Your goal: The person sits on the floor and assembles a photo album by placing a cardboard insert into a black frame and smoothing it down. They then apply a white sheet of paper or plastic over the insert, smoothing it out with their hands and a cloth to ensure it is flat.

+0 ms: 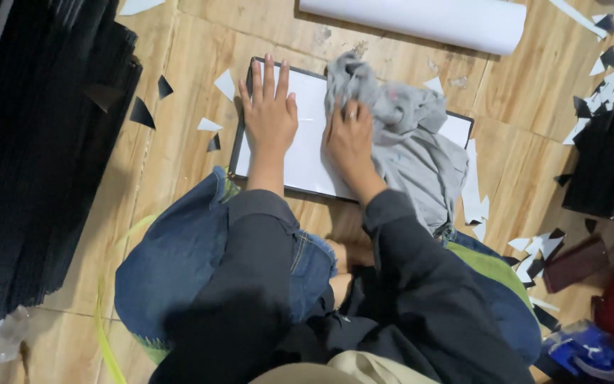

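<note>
A black-framed panel with a white face lies flat on the wooden floor in front of my knees. My left hand presses flat on its left part, fingers spread and straight. My right hand, with a ring on one finger, rests on a crumpled grey cloth that covers the panel's middle and right side. The fingers curl into the cloth's folds.
A white paper roll lies beyond the panel. Black and white paper scraps litter the floor. Stacks of black ribbed sheets stand at left and right. A brown wallet-like item and red and blue objects sit at lower right.
</note>
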